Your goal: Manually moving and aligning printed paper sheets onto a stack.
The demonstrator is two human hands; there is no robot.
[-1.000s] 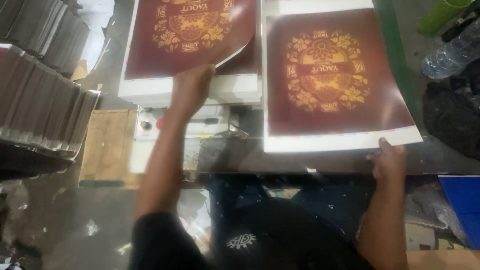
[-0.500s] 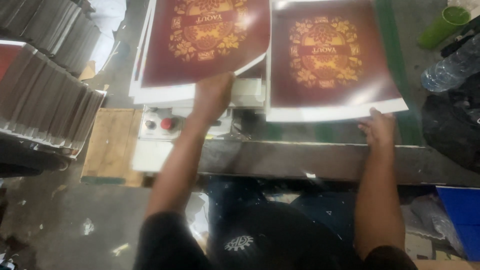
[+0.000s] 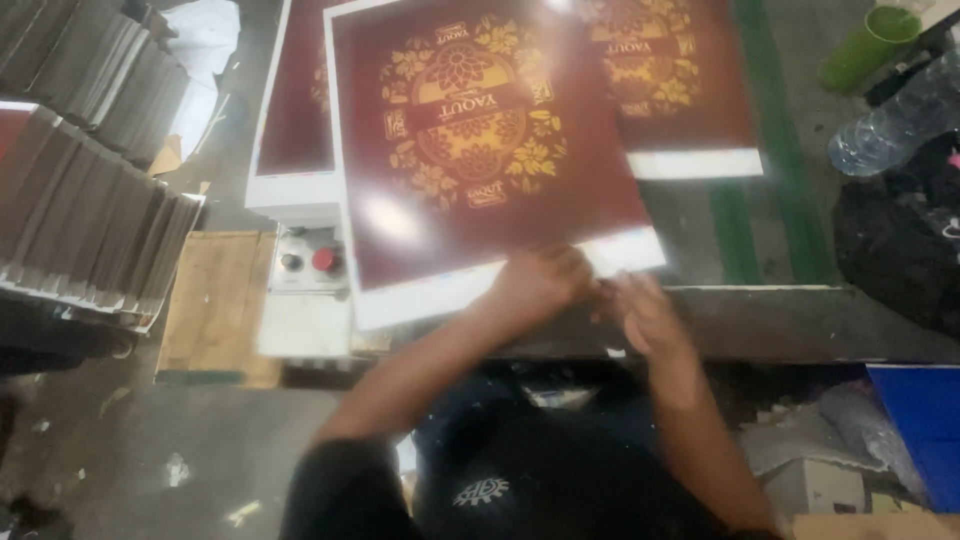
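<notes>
A dark grey table (image 3: 800,320) with a green stripe (image 3: 760,150) holds big red sheets with gold flowers. One sheet (image 3: 480,150) lies at 12 o'clock, another sheet (image 3: 690,90) at 1. A green cup (image 3: 868,45) and a clear bottle (image 3: 895,120) sit at 2 o'clock.

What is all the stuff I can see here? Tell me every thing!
Printed sheet: one, dark red with a gold flower pattern and white edges, lifted in the middle, near edge at both hands.
Sheet pile: one, same print, left, partly hidden.
Second printed sheet: one, same print, flat behind on the right.
Button box: one, pale, with a red and a dark button, below the pile.
Card stacks: several, grey-brown, far left.
Wooden board: one, tan, beside the box.
Bottle: one, clear plastic, right.
Cup: one, green, top right.
Left hand: grips the sheet's edge.
Right hand: blurred, at the sheet's corner.
</notes>
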